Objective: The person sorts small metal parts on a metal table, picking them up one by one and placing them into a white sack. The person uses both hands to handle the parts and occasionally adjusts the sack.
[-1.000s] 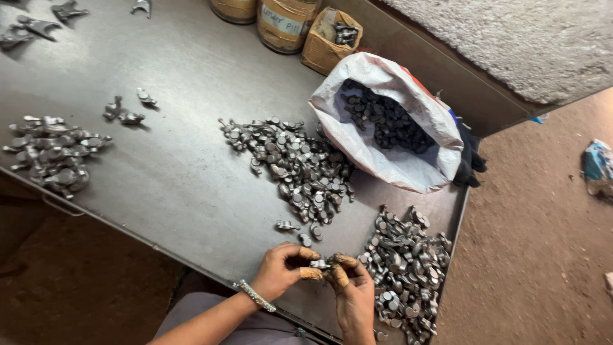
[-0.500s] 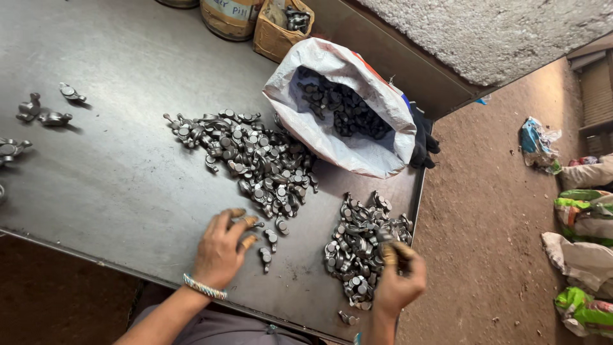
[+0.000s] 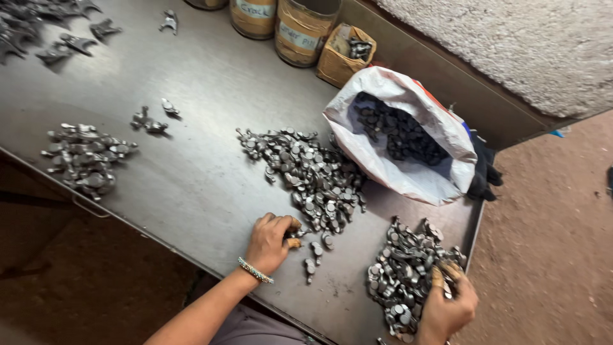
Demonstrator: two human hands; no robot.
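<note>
Two hands work: left hand (image 3: pixel 271 241) grip curled on small metal parts (image 3: pixel 313 182); right hand (image 3: pixel 447 306) closed among pile (image 3: pixel 405 275).

Middle heap of metal parts (image 3: pixel 313 176) on table (image 3: pixel 191 185), sack (image 3: pixel 408 137) right behind it, second heap (image 3: pixel 405 275) at right front edge — cans (image 3: pixel 300 25) at back.

Dull metal parts (image 3: pixel 319 185) (matt steel table (image 3: pixel 191 185))

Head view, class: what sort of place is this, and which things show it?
Probably a small metal-parts workshop: piles of small grey metal parts on a steel table, an open white sack of dark pieces, and a bare dirt floor.
</note>
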